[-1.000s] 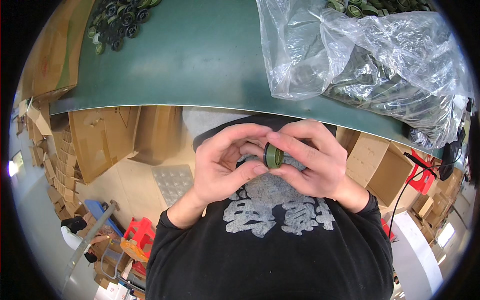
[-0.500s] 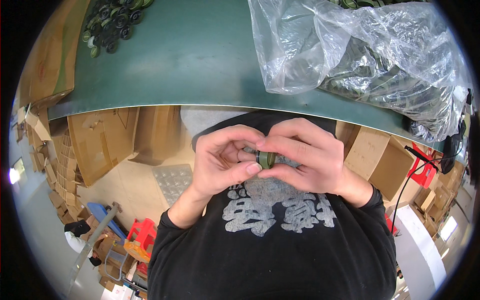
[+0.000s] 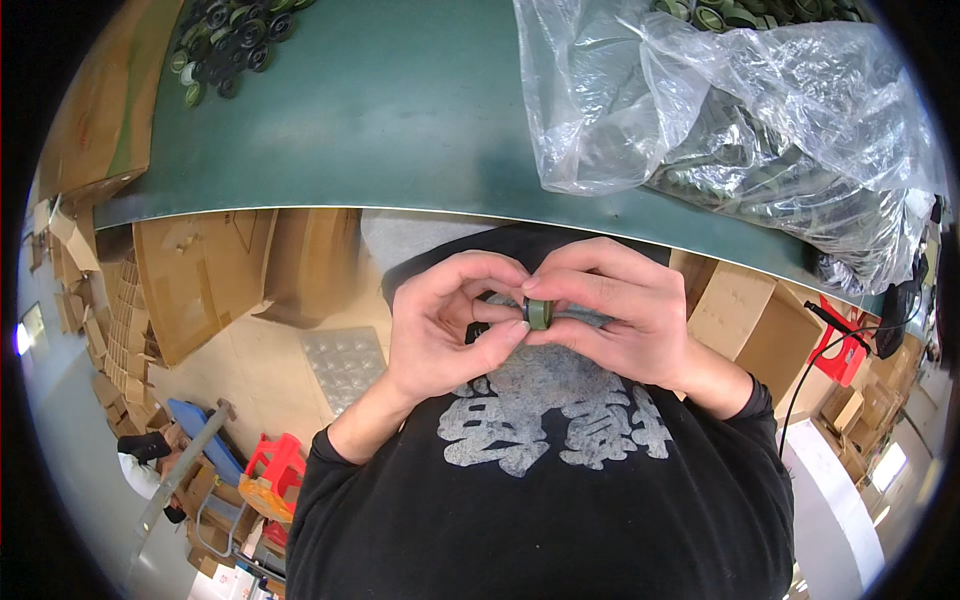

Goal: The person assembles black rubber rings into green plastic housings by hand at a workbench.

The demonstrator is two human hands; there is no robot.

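Note:
In front of my chest, just off the near edge of the table, both hands meet on a small round green cap-like part (image 3: 540, 314) with a black rim on its left side. My left hand (image 3: 440, 325) is closed, its thumb and fingertips pressing the black side. From the other side, my right hand (image 3: 625, 310) pinches the green side between thumb and fingers. The fingertips cover some of the part.
A green-topped table (image 3: 390, 110) stretches ahead. At its far left lies a pile of black and green round parts (image 3: 240, 40). A clear plastic bag (image 3: 700, 110) full of dark green parts sits right. Cardboard boxes (image 3: 200, 275) stand below; a red stool (image 3: 840, 345) is at right.
The small part has turned a little between my fingers, showing its black rim more. Both hands stay at nearly the same place, and my right fingers have shifted slightly.

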